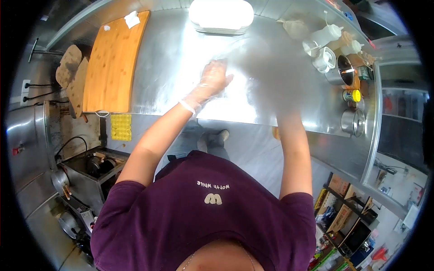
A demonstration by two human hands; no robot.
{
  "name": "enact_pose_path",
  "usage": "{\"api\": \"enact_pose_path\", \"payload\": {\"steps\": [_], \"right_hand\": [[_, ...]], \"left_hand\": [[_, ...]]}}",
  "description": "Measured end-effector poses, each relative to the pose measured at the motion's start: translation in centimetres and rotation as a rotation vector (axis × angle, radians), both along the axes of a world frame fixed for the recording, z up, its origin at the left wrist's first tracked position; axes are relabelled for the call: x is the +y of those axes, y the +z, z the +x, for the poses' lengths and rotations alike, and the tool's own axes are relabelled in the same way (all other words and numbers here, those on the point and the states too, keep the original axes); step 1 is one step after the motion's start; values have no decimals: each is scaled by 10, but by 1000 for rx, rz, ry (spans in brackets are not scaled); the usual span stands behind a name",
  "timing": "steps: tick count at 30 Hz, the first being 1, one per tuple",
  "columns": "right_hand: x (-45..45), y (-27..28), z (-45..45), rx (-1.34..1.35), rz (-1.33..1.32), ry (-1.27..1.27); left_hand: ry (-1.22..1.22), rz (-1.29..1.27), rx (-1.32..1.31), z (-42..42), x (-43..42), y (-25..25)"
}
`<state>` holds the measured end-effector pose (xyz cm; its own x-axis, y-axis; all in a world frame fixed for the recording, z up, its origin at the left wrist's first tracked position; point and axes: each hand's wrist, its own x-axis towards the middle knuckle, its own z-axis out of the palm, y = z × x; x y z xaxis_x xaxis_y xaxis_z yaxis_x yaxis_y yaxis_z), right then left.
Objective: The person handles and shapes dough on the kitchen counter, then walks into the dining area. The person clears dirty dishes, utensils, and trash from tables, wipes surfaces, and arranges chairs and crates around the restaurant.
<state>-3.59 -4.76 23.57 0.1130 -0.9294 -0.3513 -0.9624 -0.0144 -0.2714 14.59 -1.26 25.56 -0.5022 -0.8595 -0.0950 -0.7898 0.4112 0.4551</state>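
Fingers (219, 63) of the gloved left hand (215, 77) curl loosely over the metal counter (167, 58).

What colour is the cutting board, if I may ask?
The board is light orange-brown, best seen in the head view.

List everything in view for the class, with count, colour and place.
stainless-steel worktop: one, silver, centre
rectangular wooden cutting board: one, tan, left
crumpled tissue: one, white, on board
stacked oval plates: several, white, far edge
translucent squeeze bottles: at least two, whitish, far right
open steel pot: one, silver, right
lidded steel pot: one, silver, nearer right
small jar: one, yellow-lidded, between pots
dimpled tray: one, yellow, below board
cardboard pieces: two, brown, far left
other items: count unclear
cotton-like T-shirt: one, purple, bottom
left hand: one, clear-gloved, over worktop
right arm: one, bare, right; hand blurred out
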Motion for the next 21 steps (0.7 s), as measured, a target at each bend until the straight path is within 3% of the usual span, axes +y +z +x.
{"api": "enact_pose_path", "payload": {"steps": [6,9,12,15,18,21], "right_hand": [[-5,-32,-21,-306,14,-243],[-5,-28,-22,-281,-69,-210],[1,0,-22,-475,145,-297],[9,0,-9,-477,100,-380],[23,-6,3,-252,-141,-173],[45,-6,10,-212,-251,-90]], "left_hand": [[22,-10,54,-7,-6,-6],[-48,101,64,-3,-22,-4],[-48,284,143,2,-30,6],[-99,281,159,7,-35,-1],[-108,309,171,12,-33,-3],[-159,385,197,15,-35,-14]]}}
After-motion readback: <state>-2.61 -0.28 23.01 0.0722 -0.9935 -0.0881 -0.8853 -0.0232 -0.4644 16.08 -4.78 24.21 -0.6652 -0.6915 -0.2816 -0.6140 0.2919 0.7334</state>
